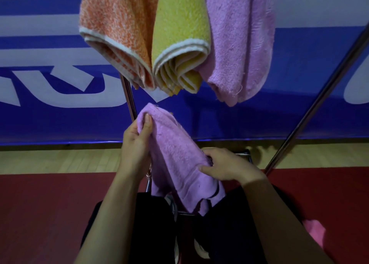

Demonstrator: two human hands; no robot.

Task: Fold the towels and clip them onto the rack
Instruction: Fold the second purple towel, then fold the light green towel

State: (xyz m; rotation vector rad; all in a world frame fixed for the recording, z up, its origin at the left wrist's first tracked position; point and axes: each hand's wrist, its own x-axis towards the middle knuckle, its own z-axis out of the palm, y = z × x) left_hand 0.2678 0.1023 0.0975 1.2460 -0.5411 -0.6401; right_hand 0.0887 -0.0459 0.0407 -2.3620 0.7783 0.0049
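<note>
Lilac towel (175, 155), held below three hung towels (179, 34): left hand (135, 142) pinches top corner, right hand (225, 164) grips side edge; best to align edges squarely, keeping fold taut, before clipping.

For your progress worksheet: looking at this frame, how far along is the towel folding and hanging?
Done: the orange towel, yellow towel and hanging purple towel hang folded; clips aren't visible. In hand: the left hand and right hand grip another purple towel. Left: hanging it.
</note>
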